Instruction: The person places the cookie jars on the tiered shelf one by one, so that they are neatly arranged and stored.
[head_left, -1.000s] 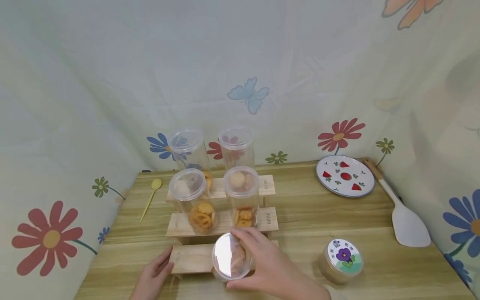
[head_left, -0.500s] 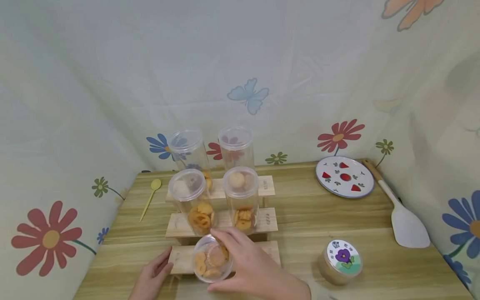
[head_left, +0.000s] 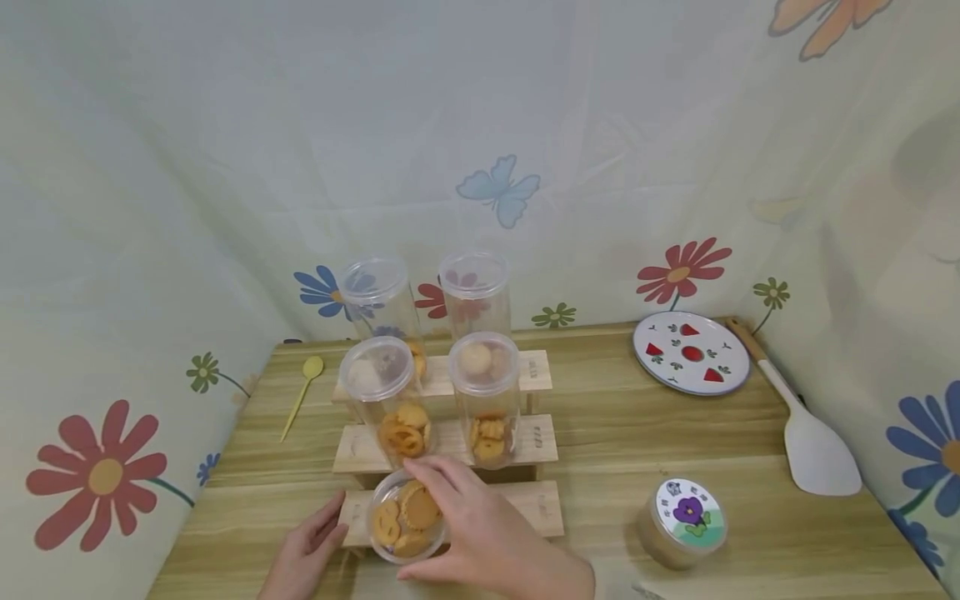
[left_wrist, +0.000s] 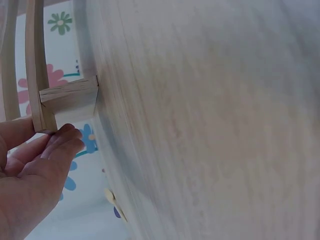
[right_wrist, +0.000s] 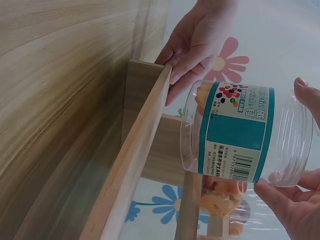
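Note:
My right hand grips a clear lidded jar of cookies near its lid, thumb and fingers on opposite sides. In the right wrist view this jar carries a teal and white label with a barcode. A small gap shows between its base and the lowest step of a three-step wooden rack. At that step's left end my left hand pinches the board's end; in the left wrist view the hand has fingers above and below it. Two cookie jars stand on the middle step.
Two tall clear jars stand on the top step. A yellow spoon lies left of the rack. To the right are a tub with a pansy lid, a patterned plate and a white spatula.
My right hand has carried the jar leftward along the lowest step, toward the left hand. The glare on its lid is gone and the cookies show. My left hand has stayed in place.

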